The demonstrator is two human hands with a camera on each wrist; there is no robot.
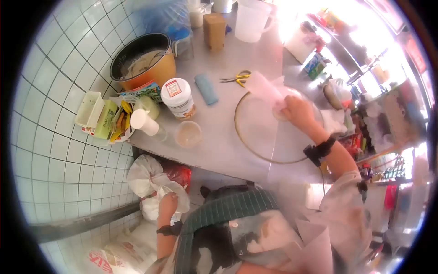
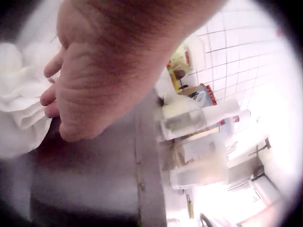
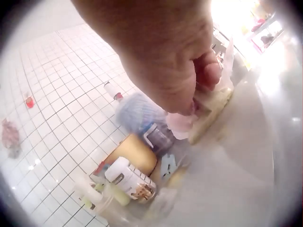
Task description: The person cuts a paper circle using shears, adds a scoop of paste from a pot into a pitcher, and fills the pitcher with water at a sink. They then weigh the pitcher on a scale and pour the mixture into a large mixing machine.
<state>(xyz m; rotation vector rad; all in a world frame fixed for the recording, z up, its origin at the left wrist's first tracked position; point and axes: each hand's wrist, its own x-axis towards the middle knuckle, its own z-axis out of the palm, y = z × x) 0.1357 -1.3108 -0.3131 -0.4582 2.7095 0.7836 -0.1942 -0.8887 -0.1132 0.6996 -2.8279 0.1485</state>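
Head view shows the pinkish translucent sheet [image 1: 261,88] in the upper middle right of the frame, over the upper part of a thin round rim [image 1: 235,122]. Its long axis slants from the upper left down to the right hand [image 1: 297,111], whose thumb and fingers pinch its lower right end; the far end lies just beside the scissors [image 1: 237,80]. The left hand [image 1: 168,204], well apart at lower left, is beside a white bag [image 1: 145,171]; whether its fingers grip it, I cannot tell.

Table [image 1: 214,137] with scissors [image 1: 241,81] (yellow-handled).
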